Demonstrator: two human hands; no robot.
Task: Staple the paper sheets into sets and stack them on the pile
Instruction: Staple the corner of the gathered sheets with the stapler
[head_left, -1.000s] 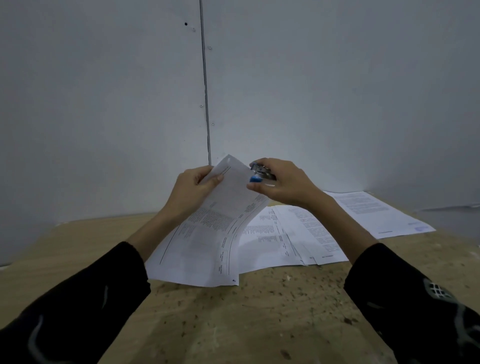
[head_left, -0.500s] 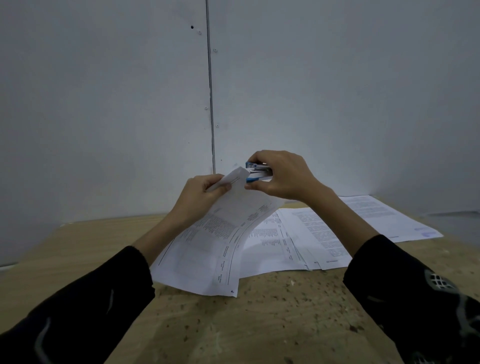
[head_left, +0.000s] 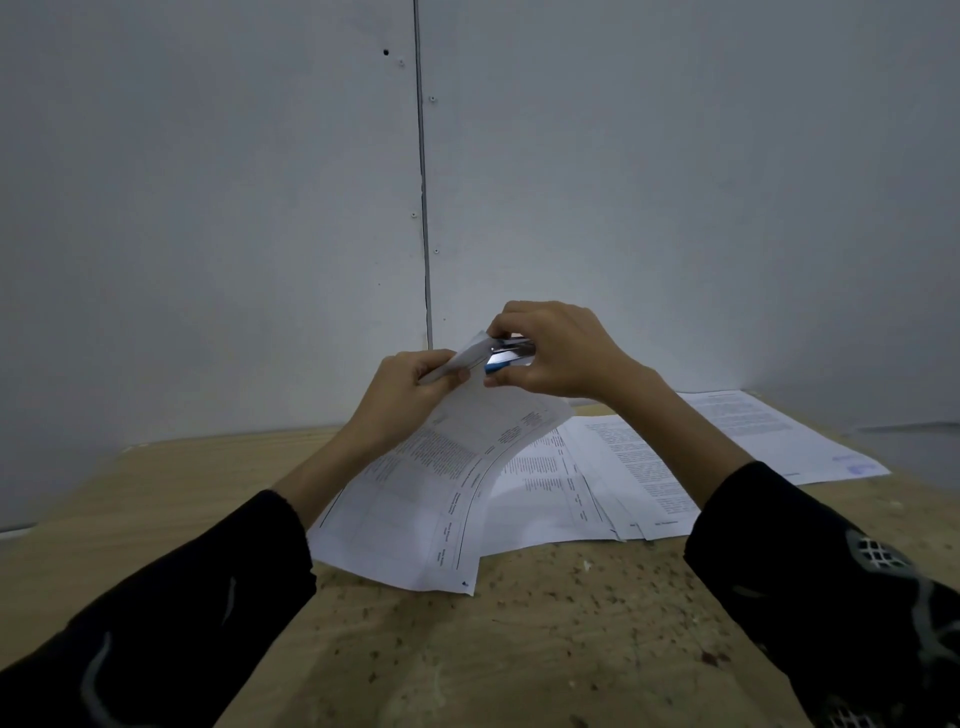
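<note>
My left hand (head_left: 402, 392) pinches the upper corner of a set of printed paper sheets (head_left: 415, 504), lifted off the table and drooping so its lower edge rests on the wood. My right hand (head_left: 558, 353) grips a small blue and silver stapler (head_left: 508, 356) whose jaws sit over that same raised corner, right beside my left fingers. Under and behind the held set lies a spread of loose printed sheets (head_left: 587, 478). Further right lies a separate pile of sheets (head_left: 763, 431) flat near the wall.
The wooden table (head_left: 519, 649) is speckled with dark spots and bare in front of me. A grey wall (head_left: 260, 208) with a vertical seam rises right behind the table. Both my forearms wear black sleeves.
Both hands have risen slightly with the paper corner. The stapler has slid further onto the corner, and the corner is now bent up between my two hands.
</note>
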